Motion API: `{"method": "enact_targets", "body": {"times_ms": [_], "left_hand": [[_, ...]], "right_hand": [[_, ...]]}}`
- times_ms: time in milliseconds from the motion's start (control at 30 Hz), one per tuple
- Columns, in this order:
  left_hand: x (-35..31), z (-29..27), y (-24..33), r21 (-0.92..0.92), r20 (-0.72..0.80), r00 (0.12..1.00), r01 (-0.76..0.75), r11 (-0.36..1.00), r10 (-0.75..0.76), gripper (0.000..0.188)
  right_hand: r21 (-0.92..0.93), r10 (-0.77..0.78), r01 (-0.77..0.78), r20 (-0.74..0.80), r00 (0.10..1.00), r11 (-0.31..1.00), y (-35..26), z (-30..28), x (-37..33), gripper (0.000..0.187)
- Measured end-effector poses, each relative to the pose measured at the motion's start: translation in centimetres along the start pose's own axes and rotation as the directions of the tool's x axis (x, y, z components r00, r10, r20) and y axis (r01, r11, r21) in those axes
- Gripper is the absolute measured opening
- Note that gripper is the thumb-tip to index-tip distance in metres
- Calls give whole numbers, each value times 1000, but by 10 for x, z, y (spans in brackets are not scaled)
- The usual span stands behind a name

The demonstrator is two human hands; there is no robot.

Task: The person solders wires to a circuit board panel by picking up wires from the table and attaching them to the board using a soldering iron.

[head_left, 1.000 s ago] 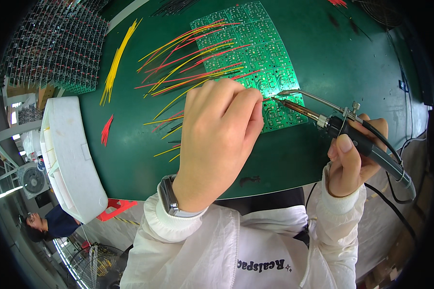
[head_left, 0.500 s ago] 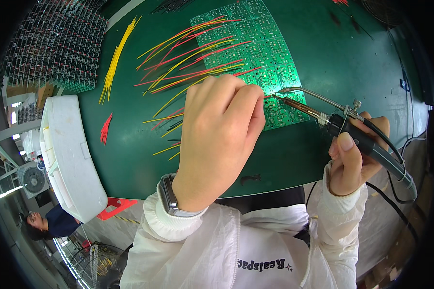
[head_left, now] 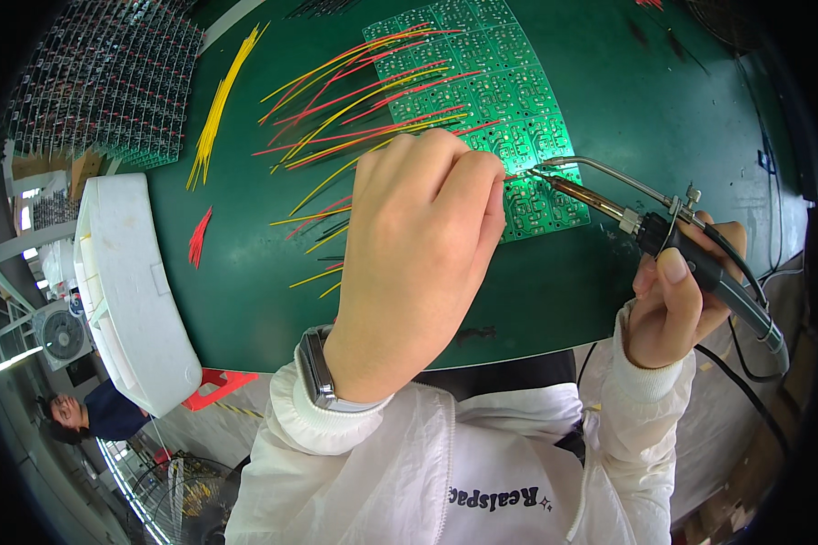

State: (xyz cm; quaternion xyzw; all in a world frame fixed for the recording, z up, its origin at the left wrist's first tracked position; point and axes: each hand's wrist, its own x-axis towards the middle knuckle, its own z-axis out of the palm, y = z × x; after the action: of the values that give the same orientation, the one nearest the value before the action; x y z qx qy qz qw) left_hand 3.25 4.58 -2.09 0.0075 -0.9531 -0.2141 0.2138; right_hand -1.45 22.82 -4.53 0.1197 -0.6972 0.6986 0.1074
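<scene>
My left hand (head_left: 423, 232) is closed in a pinch over the lower left of a green circuit board panel (head_left: 554, 200). A short red wire end (head_left: 511, 177) pokes out from its fingertips, which are mostly hidden behind the knuckles. My right hand (head_left: 677, 295) grips a soldering iron (head_left: 691, 259) by its black handle, with the thumb on top. The iron's tip and the thin curved metal feed tube (head_left: 609, 170) clamped to it meet at the board, beside the red wire end. Red, yellow and black wires (head_left: 354, 95) fan out leftward from the board.
Yellow wires (head_left: 220, 104) and a small red bundle (head_left: 200, 238) lie on the green table (head_left: 245, 318). At the left edge are a white plastic container (head_left: 141, 291) and stacked boards (head_left: 100, 86). Black cables (head_left: 745, 395) trail from the iron. Another person (head_left: 95, 415) is in the left background.
The soldering iron and my right hand have shifted a little to the right. The board panel has slid slightly right too, and my left hand moved marginally with it, still pinching.
</scene>
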Motion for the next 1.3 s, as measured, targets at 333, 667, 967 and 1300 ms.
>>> {"method": "enact_targets", "body": {"times_ms": [333, 667, 967, 1300], "left_hand": [[1, 0, 1, -60, 19, 1000, 21, 998, -20, 18], [-21, -13, 17, 104, 27, 993, 108, 989, -111, 53], [-23, -12, 24, 133, -59, 988, 151, 980, -145, 51], [-84, -118, -93, 268, -268, 844, 528, 806, -464, 23]], "right_hand": [[51, 21, -20, -4, 1000, 999, -2, 2, 0, 24], [122, 58, -41, -135, 989, 992, -7, 7, 4, 23], [137, 65, -45, -145, 987, 990, -8, 10, 6, 22], [104, 53, -44, -86, 995, 994, -7, 7, 5, 22]]}}
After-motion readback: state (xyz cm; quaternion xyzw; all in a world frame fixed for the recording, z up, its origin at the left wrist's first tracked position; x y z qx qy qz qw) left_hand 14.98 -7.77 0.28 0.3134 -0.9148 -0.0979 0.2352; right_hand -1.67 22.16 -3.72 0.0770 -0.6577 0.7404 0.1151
